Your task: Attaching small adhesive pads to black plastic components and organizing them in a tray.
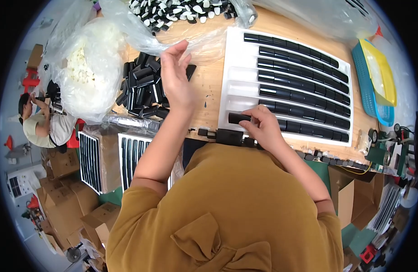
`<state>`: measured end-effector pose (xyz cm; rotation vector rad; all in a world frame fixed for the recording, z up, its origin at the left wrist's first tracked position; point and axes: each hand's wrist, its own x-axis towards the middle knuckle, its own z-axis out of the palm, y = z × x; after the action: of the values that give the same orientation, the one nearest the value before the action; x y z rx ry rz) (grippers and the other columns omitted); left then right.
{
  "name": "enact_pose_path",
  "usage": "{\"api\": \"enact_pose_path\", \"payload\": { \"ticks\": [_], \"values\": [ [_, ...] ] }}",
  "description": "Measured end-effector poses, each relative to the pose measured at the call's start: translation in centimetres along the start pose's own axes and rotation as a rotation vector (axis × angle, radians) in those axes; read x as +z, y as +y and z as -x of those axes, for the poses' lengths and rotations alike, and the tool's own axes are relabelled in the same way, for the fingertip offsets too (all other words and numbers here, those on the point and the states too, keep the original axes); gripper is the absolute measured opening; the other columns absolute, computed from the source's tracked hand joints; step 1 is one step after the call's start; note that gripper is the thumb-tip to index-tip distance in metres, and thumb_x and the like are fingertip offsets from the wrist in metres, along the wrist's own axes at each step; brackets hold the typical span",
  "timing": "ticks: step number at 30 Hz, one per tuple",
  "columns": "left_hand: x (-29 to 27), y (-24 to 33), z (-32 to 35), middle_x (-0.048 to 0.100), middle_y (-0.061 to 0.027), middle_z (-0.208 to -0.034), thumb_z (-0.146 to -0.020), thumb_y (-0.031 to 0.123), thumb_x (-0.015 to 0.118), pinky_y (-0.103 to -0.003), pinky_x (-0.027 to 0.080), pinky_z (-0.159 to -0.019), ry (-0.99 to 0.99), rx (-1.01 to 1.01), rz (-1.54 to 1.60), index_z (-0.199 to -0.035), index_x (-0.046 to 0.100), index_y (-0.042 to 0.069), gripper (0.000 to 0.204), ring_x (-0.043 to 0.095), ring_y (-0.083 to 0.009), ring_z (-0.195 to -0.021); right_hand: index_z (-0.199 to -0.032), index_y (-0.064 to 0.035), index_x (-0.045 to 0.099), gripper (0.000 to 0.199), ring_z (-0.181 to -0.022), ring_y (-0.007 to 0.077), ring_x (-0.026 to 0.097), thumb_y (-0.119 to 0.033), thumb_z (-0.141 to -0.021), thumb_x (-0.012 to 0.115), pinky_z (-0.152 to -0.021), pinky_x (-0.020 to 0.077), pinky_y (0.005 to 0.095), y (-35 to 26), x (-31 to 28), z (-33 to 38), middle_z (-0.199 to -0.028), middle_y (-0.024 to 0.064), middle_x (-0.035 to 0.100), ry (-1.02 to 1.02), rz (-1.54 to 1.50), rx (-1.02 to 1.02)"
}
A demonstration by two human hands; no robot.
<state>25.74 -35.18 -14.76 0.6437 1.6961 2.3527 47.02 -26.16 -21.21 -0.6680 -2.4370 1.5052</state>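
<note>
My left hand (176,84) is raised beside a heap of glossy black tube-like pieces (143,86), with its fingers apart and no piece visible in it. My right hand (265,128) is at the near left part of a white tray (236,102). Its thumb and fingers are on one short black piece (239,118), which lies at the left end of the nearest rows. Curved rows of similar black pieces (304,80) fill much of the tray, while several slots show bare white at their left ends.
A clear bag of off-white small parts (82,68) stands left of the heap. Black and white small parts (182,11) lie at the back. A blue basket (367,81) with a yellow tray (382,72) sits at the right. Filled trays (90,161) stand below the table, left; another person (41,120) sits farther left.
</note>
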Motion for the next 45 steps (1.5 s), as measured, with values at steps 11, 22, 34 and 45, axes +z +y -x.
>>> {"api": "enact_pose_path", "payload": {
  "ticks": [11,22,34,45],
  "values": [
    [-1.6,-3.1,-2.0,0.063,-0.0105,-0.112,-0.099,0.022,0.046,-0.034,0.045,-0.092,-0.011,-0.164,-0.151,-0.104,0.061,0.001,0.027,0.056,-0.0169,-0.109,-0.091,-0.0059,0.067,0.021,-0.079,0.0273,0.056,-0.015,-0.074,0.076,-0.064,0.0477,0.0371,-0.2,-0.3,-0.5,-0.089,0.0074,0.057,0.054,0.493,-0.281],
    [1.6,-12.4,-14.9,0.070,-0.0139,-0.094,-0.084,0.007,0.061,-0.035,0.051,-0.079,-0.283,0.200,-0.879,-0.100,0.066,0.000,0.018,0.066,-0.0277,-0.086,-0.097,-0.0060,0.064,0.033,-0.085,0.0319,0.061,-0.007,-0.067,0.077,-0.071,0.0515,0.0416,-0.4,-7.7,4.2,-0.094,0.0096,0.056,0.052,0.639,0.012],
    [-1.8,-14.9,-21.5,0.052,-0.0168,-0.119,-0.080,0.012,0.061,-0.047,0.049,-0.086,-0.435,0.232,-1.562,-0.104,0.063,0.010,0.024,0.053,-0.0364,-0.107,-0.097,-0.0029,0.056,0.040,-0.095,0.0344,0.054,0.001,-0.062,0.076,-0.080,0.0471,0.0420,0.7,-7.3,4.0,-0.099,0.0129,0.054,0.172,0.555,0.003],
    [-3.8,-11.7,-30.5,0.058,-0.0228,-0.105,-0.077,0.020,0.065,-0.048,0.044,-0.089,0.160,0.651,-1.345,-0.101,0.061,0.002,0.031,0.052,-0.0415,-0.101,-0.092,-0.0037,0.054,0.037,-0.087,0.0358,0.054,0.003,-0.061,0.074,-0.074,0.0464,0.0422,1.0,-7.6,3.7,-0.089,0.0132,0.055,0.146,0.429,-0.004]
  ]
}}
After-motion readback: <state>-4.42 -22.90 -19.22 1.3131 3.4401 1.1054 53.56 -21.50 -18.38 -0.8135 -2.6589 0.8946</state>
